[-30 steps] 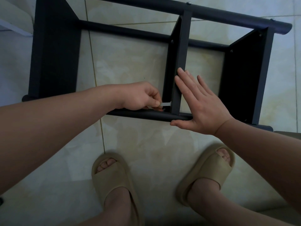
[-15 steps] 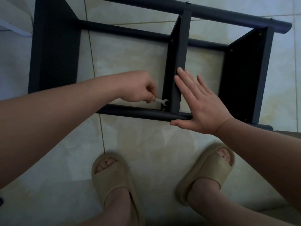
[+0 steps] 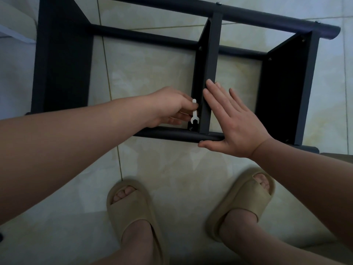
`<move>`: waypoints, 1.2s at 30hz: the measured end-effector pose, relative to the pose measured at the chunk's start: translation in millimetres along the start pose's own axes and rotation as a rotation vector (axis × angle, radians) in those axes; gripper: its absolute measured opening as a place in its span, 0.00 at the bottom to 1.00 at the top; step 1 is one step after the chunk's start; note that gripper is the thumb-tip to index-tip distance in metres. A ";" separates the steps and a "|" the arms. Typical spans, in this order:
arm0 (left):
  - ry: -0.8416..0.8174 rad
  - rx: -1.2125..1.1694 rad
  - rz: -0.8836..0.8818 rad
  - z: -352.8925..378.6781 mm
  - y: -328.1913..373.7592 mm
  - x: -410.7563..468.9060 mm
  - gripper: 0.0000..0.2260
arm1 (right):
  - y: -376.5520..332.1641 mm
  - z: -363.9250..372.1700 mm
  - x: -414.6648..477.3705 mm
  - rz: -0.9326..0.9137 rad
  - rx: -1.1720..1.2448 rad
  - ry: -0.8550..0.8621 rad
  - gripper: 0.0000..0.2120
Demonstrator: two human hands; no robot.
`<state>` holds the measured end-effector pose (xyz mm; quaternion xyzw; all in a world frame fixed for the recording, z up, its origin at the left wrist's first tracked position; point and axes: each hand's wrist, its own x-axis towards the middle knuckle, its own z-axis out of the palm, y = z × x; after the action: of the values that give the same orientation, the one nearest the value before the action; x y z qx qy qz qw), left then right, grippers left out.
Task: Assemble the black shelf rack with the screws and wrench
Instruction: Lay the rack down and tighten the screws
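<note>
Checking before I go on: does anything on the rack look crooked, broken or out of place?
Nothing stands out. On the black rack the panels look square to the tubes, with no visible damage. The left hand pinches the white wrench beside the lower screw of the middle panel; the right hand lies flat against that panel.

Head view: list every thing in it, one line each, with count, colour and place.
shelf rack: one, black, lying across the upper half.
wrench: one, white, at the near end of the middle panel, open end down.
screws: several, dark, at the rack's joints; one just below the wrench.
floor: cream tiles, under everything.
slippers: two, beige, at the bottom.
feet: two, in the slippers.
left hand: pinches the wrench.
right hand: flat, fingers straight, against the middle panel.
</note>
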<state>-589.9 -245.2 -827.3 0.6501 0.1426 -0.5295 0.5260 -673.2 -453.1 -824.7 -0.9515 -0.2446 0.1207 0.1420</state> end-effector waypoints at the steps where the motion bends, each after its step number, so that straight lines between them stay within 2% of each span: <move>1: 0.033 -0.001 0.001 0.9 -0.3 0.6 0.03 | 0.0 0.2 0.1 0.000 0.000 0.002 0.52; 9: 0.137 -0.079 0.005 0.7 5.5 -0.4 0.02 | -0.3 0.9 0.2 -0.009 -0.007 0.009 0.52; 16: 0.105 -0.120 -0.048 0.5 8.3 -1.3 0.04 | -1.1 -1.0 0.5 -0.003 0.000 -0.002 0.52; 36: 0.061 -0.022 0.008 2.2 7.4 -4.9 0.05 | -0.6 -0.5 0.4 -0.006 -0.004 0.002 0.52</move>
<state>-587.5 -248.1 -819.0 0.6607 0.1617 -0.5057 0.5307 -672.9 -452.5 -824.1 -0.9512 -0.2477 0.1189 0.1405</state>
